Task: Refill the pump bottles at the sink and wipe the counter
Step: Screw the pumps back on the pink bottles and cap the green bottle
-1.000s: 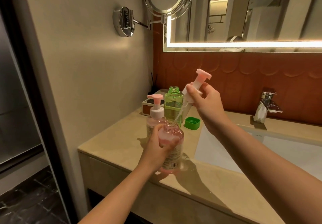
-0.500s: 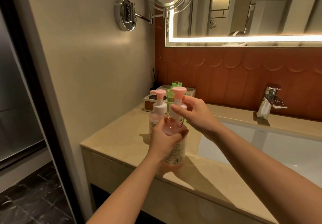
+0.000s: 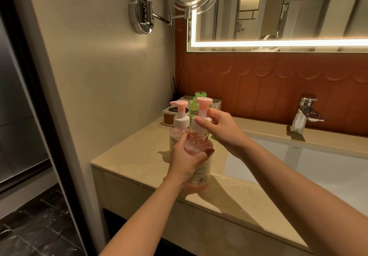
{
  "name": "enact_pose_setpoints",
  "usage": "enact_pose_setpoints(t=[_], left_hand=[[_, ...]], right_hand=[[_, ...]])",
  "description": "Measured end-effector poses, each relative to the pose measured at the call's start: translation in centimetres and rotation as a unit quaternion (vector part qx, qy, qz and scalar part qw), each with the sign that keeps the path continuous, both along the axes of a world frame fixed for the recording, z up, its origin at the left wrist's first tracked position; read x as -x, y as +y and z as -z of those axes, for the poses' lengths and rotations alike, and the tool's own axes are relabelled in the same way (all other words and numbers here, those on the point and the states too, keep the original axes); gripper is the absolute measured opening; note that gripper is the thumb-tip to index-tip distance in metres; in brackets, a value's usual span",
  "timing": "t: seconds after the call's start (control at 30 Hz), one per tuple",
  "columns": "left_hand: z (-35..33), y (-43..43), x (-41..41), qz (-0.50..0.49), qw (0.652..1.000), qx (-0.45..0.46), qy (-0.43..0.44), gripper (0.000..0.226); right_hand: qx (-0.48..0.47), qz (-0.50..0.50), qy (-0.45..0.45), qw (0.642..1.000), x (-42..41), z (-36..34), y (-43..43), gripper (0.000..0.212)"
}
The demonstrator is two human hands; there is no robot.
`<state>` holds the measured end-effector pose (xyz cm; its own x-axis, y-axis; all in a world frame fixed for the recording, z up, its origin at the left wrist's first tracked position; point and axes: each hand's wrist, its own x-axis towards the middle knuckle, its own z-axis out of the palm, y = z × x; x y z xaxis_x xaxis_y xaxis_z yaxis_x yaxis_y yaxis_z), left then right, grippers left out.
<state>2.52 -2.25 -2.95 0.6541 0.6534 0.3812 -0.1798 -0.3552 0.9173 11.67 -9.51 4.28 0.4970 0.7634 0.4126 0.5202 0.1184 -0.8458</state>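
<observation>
My left hand (image 3: 186, 161) grips a pink pump bottle (image 3: 199, 171) that stands on the beige counter (image 3: 135, 156). The bottle's threaded neck shows bare. Just above the neck, my right hand (image 3: 221, 129) pinches the white collar of a pink pump head (image 3: 203, 108). A second pink pump bottle (image 3: 178, 125) with its pump on stands just behind to the left. An open green bottle (image 3: 196, 104) stands behind both, mostly hidden.
A white sink basin (image 3: 318, 168) lies to the right, with a chrome tap (image 3: 305, 114) behind it. A small box tray (image 3: 171, 114) and reed sticks sit in the back corner. A round mirror on an arm sticks out from the left wall.
My right hand has brought the pump head down from high above the bottle to just over its neck. The left hand has kept its grip on the bottle.
</observation>
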Motion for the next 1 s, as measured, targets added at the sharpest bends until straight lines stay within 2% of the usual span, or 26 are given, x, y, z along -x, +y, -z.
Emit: enact_pose_setpoints(t=[0.17, 0.4, 0.63, 0.83, 1.0], left_hand=[[0.0, 0.1, -0.1, -0.006, 1.000, 0.014, 0.007, 0.055], [0.0, 0.0, 0.0, -0.003, 1.000, 0.011, 0.004, 0.056], [0.1, 0.0, 0.0, -0.006, 1.000, -0.001, 0.008, 0.052], [0.2, 0.0, 0.0, -0.003, 1.000, 0.012, 0.015, 0.057], [0.3, 0.1, 0.0, -0.008, 1.000, 0.001, 0.015, 0.055]], right_hand=[[0.009, -0.056, -0.005, 0.998, 0.0, -0.2, -0.2, 0.022], [0.071, -0.092, -0.013, 0.993, -0.4, 0.3, -0.4, 0.019], [0.083, -0.093, -0.012, 0.992, -0.8, 0.3, -0.9, 0.018], [0.122, -0.099, -0.015, 0.988, -1.2, -0.1, -0.9, 0.022], [0.086, -0.054, -0.044, 0.994, -0.7, 0.1, -1.1, 0.022]])
